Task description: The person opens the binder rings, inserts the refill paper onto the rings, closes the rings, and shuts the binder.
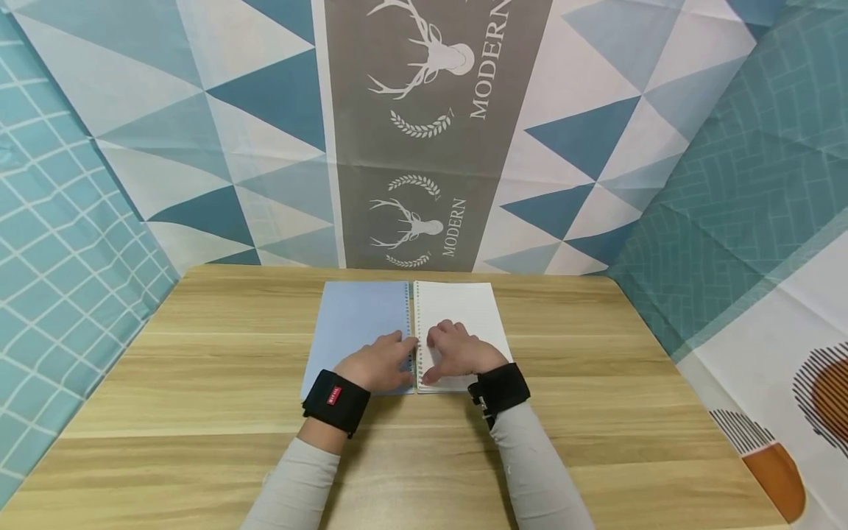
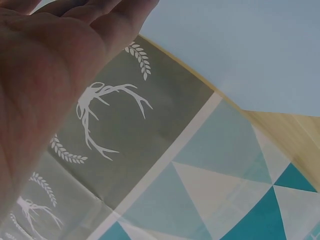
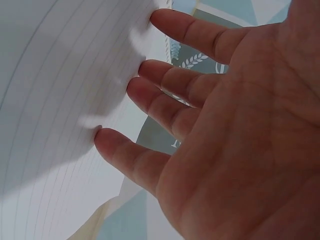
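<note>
At twelve o'clock on the pale wooden table (image 1: 199, 383), a person's left hand (image 1: 379, 362) and right hand (image 1: 457, 352) are pressing spread fingers onto an open spiral-bound notebook (image 1: 464, 309); steady, even pressure beside the coil would best be keeping it flat.

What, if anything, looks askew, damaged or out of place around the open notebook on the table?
Nothing stands out. The spiral notebook lies open, flat and square on the wooden table. The left hand rests on its blue cover side, the right hand presses fingertips on the lined page.

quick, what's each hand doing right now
Left hand: open, flat on the blue cover.
Right hand: open, fingertips pressing the lined page.
</note>
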Motion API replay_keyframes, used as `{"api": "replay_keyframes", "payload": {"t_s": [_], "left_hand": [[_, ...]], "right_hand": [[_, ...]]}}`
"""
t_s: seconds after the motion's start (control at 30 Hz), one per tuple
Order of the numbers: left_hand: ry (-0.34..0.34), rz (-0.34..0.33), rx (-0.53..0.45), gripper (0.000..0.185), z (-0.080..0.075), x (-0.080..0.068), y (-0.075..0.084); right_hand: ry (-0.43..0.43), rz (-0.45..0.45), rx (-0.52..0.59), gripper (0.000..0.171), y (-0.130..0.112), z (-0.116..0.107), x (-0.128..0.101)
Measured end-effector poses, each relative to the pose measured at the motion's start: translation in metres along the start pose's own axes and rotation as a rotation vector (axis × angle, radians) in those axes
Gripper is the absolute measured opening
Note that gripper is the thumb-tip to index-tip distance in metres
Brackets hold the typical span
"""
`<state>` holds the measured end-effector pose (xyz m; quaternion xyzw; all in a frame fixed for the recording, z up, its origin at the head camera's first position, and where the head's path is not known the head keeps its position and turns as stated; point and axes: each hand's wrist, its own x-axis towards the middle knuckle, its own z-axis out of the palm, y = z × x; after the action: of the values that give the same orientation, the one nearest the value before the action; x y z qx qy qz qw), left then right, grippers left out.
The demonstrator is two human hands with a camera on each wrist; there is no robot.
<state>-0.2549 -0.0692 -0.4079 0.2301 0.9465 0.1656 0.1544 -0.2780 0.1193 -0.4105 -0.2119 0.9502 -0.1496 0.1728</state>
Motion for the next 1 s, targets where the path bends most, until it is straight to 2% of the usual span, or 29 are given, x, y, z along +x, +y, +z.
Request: {"api": "replay_keyframes", "payload": {"t_s": [1.0], "left_hand": [[0.038, 0.016, 0.057, 0.065, 0.0047, 0.0029, 0.0016]], "right_hand": [[0.022, 0.008, -0.038, 0.052, -0.0059, 0.0019, 0.0006]]}}
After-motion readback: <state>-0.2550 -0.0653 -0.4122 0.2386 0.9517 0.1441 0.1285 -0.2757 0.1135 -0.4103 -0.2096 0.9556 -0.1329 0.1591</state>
